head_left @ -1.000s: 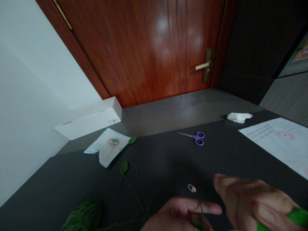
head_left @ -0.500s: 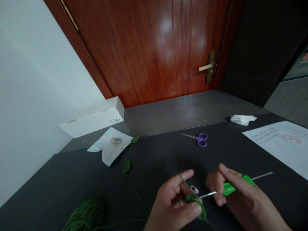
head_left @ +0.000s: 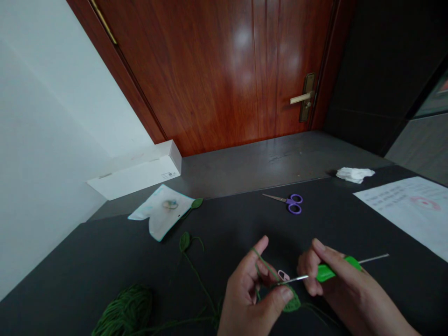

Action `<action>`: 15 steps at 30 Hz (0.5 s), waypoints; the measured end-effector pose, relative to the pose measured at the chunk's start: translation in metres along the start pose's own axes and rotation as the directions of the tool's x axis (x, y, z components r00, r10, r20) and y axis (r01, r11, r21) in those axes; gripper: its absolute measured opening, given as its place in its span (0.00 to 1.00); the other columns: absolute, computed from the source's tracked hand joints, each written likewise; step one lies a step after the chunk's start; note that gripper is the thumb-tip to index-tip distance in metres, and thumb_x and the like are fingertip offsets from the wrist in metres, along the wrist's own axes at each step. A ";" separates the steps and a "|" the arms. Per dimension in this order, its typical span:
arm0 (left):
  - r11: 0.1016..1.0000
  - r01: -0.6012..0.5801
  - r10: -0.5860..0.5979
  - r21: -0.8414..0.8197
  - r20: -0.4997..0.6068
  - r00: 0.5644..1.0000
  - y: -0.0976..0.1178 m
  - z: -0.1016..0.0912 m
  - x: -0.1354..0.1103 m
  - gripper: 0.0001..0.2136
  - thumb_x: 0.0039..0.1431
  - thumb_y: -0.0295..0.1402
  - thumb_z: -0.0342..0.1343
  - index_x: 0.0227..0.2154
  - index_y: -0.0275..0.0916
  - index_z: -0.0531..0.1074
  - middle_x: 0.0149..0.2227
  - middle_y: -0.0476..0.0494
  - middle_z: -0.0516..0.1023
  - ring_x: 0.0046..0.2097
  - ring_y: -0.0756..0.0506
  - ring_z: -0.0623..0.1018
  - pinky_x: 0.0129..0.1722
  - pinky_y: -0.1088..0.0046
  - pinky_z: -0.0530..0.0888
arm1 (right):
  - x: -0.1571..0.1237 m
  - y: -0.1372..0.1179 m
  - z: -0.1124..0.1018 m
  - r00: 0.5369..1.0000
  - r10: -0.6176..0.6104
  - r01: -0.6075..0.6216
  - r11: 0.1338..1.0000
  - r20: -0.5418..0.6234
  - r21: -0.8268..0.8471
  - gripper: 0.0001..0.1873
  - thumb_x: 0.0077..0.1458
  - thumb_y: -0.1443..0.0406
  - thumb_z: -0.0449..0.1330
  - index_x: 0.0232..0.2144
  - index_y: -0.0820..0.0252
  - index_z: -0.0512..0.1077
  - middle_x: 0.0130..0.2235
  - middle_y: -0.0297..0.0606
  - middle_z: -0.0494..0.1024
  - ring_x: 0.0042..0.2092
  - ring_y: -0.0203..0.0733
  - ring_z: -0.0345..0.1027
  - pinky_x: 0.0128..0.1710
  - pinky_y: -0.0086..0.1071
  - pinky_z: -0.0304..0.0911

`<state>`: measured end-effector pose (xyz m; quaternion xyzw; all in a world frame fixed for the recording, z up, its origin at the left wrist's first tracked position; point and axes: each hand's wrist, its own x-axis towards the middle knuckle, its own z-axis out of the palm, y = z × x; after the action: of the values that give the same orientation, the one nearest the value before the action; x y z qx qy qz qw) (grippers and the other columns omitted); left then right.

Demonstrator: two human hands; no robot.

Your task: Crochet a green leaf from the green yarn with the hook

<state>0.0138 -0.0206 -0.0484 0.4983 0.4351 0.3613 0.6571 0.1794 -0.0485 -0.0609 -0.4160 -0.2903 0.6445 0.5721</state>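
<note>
Workpiece, a small green crocheted piece (head_left: pixel 292 303), is located above the dark table (head_left: pixel 227 228), pinched between the thumb and fingers of the left hand (head_left: pixel 243 296). The left forefinger is raised, with a strand of green yarn (head_left: pixel 266 265) running over it towards the piece. The right hand (head_left: pixel 345 275) has its fingers closed round the green handle of a crochet hook (head_left: pixel 325 273); the metal tip meets the work beside the left thumb. Whether a loop sits on the tip is too small to tell. Risks, as judged: a slackened forefinger could drop the strand and leave the tip nothing to catch; withdrawing the hook too far could lose any loop; a poor angle could split the yarn; a loosened pinch could let the piece twist. Yarn from the skein (head_left: pixel 122 311) and the tail of a small green leaf (head_left: pixel 185 241) run close together near the left hand, and a tug could tangle them. A pink stitch marker (head_left: pixel 283 275), just beyond the work, could be knocked.
</note>
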 end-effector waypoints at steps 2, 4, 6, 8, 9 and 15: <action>1.000 -0.004 0.004 0.008 -0.021 1.000 0.000 0.000 0.000 0.36 0.47 0.27 0.62 0.62 0.36 0.60 0.28 0.53 0.71 0.32 0.50 0.71 0.36 0.71 0.68 | -0.002 0.002 -0.001 1.000 -0.022 0.022 0.999 0.002 -0.026 0.26 0.60 0.49 0.54 0.19 0.58 0.74 0.22 0.35 0.72 0.28 0.42 0.63 0.33 0.34 0.61; 1.000 -0.016 0.017 0.016 -0.057 0.998 0.000 0.000 0.001 0.40 0.47 0.26 0.62 0.64 0.35 0.55 0.28 0.54 0.71 0.31 0.50 0.71 0.35 0.71 0.69 | -0.004 0.003 -0.002 0.997 -0.079 0.081 0.991 0.019 -0.104 0.27 0.62 0.49 0.51 0.20 0.57 0.75 0.23 0.36 0.73 0.29 0.42 0.65 0.34 0.34 0.62; 0.999 -0.025 0.029 0.036 -0.110 0.994 -0.001 0.001 0.001 0.42 0.46 0.26 0.63 0.65 0.32 0.52 0.27 0.54 0.71 0.31 0.49 0.71 0.34 0.72 0.69 | -0.007 0.005 -0.005 0.982 -0.177 0.187 0.951 0.060 -0.248 0.27 0.65 0.51 0.48 0.23 0.56 0.75 0.26 0.37 0.74 0.31 0.43 0.66 0.35 0.34 0.63; 0.998 -0.026 0.036 0.065 -0.162 0.986 -0.002 0.002 0.001 0.43 0.46 0.26 0.64 0.65 0.29 0.51 0.25 0.54 0.72 0.30 0.49 0.71 0.34 0.71 0.70 | -0.011 0.007 -0.009 0.936 -0.309 0.351 0.831 0.166 -0.433 0.26 0.67 0.52 0.45 0.26 0.55 0.74 0.28 0.37 0.75 0.33 0.43 0.69 0.34 0.33 0.64; 0.996 -0.028 0.043 0.083 -0.186 0.982 -0.003 0.003 0.001 0.43 0.46 0.27 0.64 0.65 0.29 0.51 0.25 0.54 0.73 0.29 0.49 0.72 0.34 0.71 0.70 | -0.012 0.009 -0.010 0.891 -0.378 0.455 0.724 0.254 -0.519 0.25 0.67 0.53 0.45 0.26 0.55 0.73 0.29 0.37 0.75 0.33 0.43 0.70 0.34 0.33 0.64; 0.999 0.035 -0.037 -0.017 -0.117 0.992 -0.022 0.000 0.011 0.45 0.40 0.29 0.69 0.63 0.31 0.56 0.24 0.54 0.74 0.27 0.50 0.71 0.30 0.73 0.66 | -0.013 0.009 -0.011 0.476 -0.482 0.724 -0.260 0.735 -0.639 0.18 0.67 0.59 0.50 0.28 0.56 0.72 0.27 0.37 0.80 0.28 0.42 0.73 0.41 0.40 0.64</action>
<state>0.0183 -0.0159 -0.0720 0.4635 0.4793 0.3810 0.6405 0.1845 -0.0643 -0.0711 -0.3922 -0.8355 -0.0379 0.3831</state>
